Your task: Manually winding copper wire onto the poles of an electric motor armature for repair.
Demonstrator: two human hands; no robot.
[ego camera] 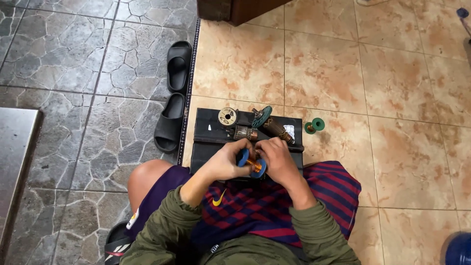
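Both hands meet over my lap on a small blue spool (pixel 251 163) wound with copper wire. My left hand (pixel 228 159) grips the spool's left flange. My right hand (pixel 276 158) holds its right side, fingers curled over the top. Just beyond the hands lies a black mat (pixel 206 142) on the floor. On it rest a motor armature (pixel 244 132), a second armature with a teal fan (pixel 269 123), and a pale round spool (pixel 227 117). A green spool (pixel 314 125) sits on the tiles to the right of the mat.
A pair of black slide sandals (pixel 174 95) lies left of the mat on grey stone paving. A dark wooden furniture base (pixel 235 10) stands at the top. A blue round object (pixel 458 249) shows at the bottom right corner.
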